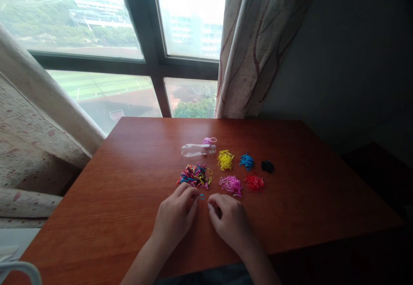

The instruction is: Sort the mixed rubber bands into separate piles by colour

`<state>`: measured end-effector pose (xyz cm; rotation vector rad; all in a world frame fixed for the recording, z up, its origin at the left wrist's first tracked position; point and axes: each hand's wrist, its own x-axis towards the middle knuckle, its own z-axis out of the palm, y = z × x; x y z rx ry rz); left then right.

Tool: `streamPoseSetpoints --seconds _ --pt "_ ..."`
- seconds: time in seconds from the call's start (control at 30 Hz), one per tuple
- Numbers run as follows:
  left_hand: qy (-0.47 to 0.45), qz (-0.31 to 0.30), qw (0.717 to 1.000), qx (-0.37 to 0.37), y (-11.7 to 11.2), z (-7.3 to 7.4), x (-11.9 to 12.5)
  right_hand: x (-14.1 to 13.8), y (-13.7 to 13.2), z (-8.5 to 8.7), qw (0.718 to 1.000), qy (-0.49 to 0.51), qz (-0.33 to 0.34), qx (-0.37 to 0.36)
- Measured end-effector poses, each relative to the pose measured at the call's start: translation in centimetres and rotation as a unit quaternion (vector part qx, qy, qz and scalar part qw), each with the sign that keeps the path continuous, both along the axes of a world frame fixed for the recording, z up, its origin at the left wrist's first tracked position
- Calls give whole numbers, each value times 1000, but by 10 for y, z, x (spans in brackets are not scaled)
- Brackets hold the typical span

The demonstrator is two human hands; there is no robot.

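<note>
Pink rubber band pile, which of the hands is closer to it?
Right. The right hand rests just on the near side of the pink rubber band pile. The left hand sits farther left, by the mixed-colour pile.

Just two bare hands tbh: left hand (176, 216) and right hand (230, 221), slim fingers (186, 192), light's too dim to make out nails etc. Arms are uncovered too, left forearm (145, 259) and right forearm (258, 262), bare as far as I can follow them. Low between them there's a bit of dark grey-blue fabric (206, 277), prob. the person's clothes, can't tell which piece.
</note>
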<state>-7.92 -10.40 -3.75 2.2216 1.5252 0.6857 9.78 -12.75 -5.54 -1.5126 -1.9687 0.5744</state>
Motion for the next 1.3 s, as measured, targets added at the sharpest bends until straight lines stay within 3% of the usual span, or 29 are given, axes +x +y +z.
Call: streamPoseSetpoints --seconds 0.23,0.47,0.63,0.77,0.97,1.13,1.3 --pt "12 -27 999 24 30 16 26 0 0 -2 1000 -4 -2 1" --pt "90 -101 991 16 83 40 91 0 0 -1 1000 -12 -7 5" --pt "107 -147 983 4 115 38 135 0 1 -1 1000 -13 -10 5" --pt "109 -152 982 1 128 33 150 0 2 -1 1000 -13 -8 0" --pt "77 -139 987 23 125 35 125 0 1 2 1000 16 -2 3" --pt "41 -105 993 36 104 40 74 6 -2 8 997 72 33 5" --pt "-32 -41 998 31 69 38 22 8 -3 9 997 69 34 -2"
